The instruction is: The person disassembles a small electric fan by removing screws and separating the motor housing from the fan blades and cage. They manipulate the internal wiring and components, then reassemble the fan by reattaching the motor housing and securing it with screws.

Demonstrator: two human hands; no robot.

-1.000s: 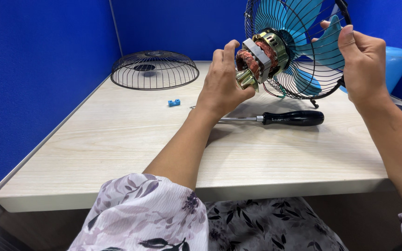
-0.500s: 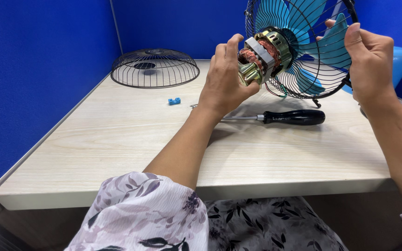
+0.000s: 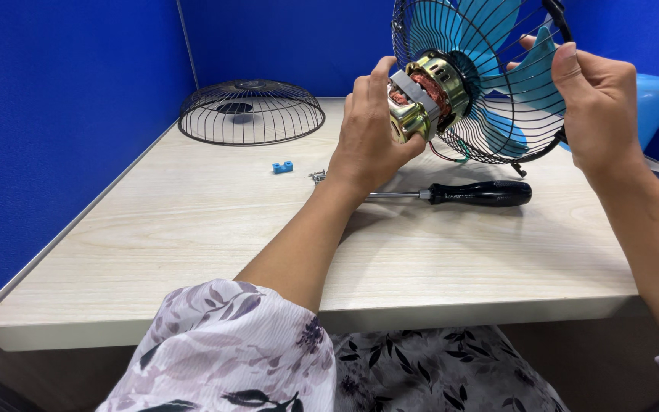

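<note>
Nearest the camera, floral-print sleeves frame both forearms, which rise from the lower edge over a pale wood-grain counter (image 3: 192,252). The left forearm angles up toward one o'clock, and the left hand (image 3: 368,137) curls its fingers around the bare fan motor (image 3: 421,95), a brass-coloured housing with copper windings and a grey band, held in the air above the counter. The right forearm climbs from the lower right toward eleven o'clock; the right hand (image 3: 600,114) pinches the rim of the black wire guard (image 3: 497,130) at its three o'clock side, thumb on the front, fingers behind. The motor sits at the guard's nine o'clock side, so the fan assembly hangs between the two hands, with the blue blades (image 3: 512,69) inside the cage. Below the hands, a screwdriver (image 3: 467,194) with a black handle lies flat on the counter, handle pointing to three o'clock. At its nine o'clock, a few small screws (image 3: 318,177) and a small blue plastic clip (image 3: 282,166) lie near each other. Farther back, a second black wire guard (image 3: 252,112) rests dome-up near the blue partition wall (image 3: 55,114). A light blue fan housing (image 3: 654,95) shows behind the right hand.
</note>
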